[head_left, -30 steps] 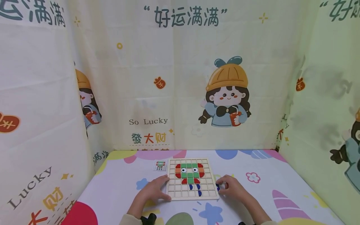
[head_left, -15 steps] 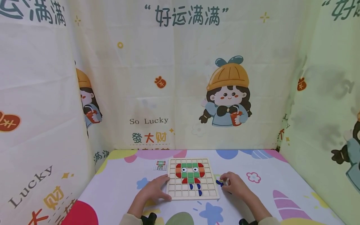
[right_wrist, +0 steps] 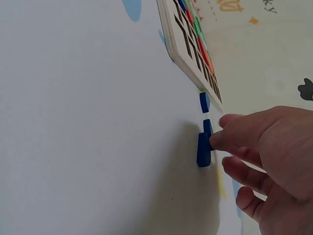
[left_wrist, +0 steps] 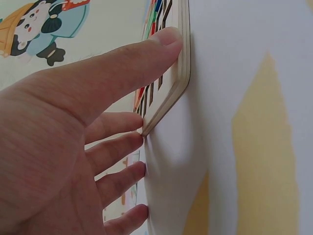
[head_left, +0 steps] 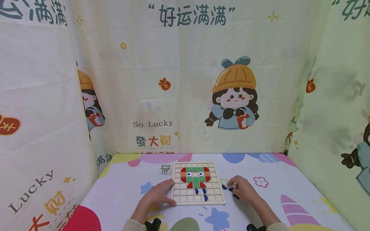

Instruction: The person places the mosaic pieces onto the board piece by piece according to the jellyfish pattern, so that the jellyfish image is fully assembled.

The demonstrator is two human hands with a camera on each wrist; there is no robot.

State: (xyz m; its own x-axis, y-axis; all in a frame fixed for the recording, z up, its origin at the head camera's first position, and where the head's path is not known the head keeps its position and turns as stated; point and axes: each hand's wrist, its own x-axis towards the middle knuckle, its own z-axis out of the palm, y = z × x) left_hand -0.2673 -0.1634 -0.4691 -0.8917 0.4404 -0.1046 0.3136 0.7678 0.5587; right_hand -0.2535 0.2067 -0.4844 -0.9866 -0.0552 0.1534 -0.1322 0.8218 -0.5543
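My left hand rests at the near left corner of a wooden grid board. Its thumb lies over the board's rim and its fingers, spread and nearly straight, reach along the left side. On the board, green, red and orange tiles, two eye tiles and several blue tiles make a figure. Right of the board, loose dark blue tiles lie on the table. My right hand is over them, fingers loosely bent; in the right wrist view its thumb tip is right at a blue tile, with a gap below the index finger.
A small pattern card showing a similar figure lies at the board's far left corner. The table has a printed white cover. Cloth walls with cartoon prints rise behind and on both sides.
My right hand has moved slightly right, away from the board's edge. The blue tiles under it now lie spread apart and show more. My left hand and the board stay put.
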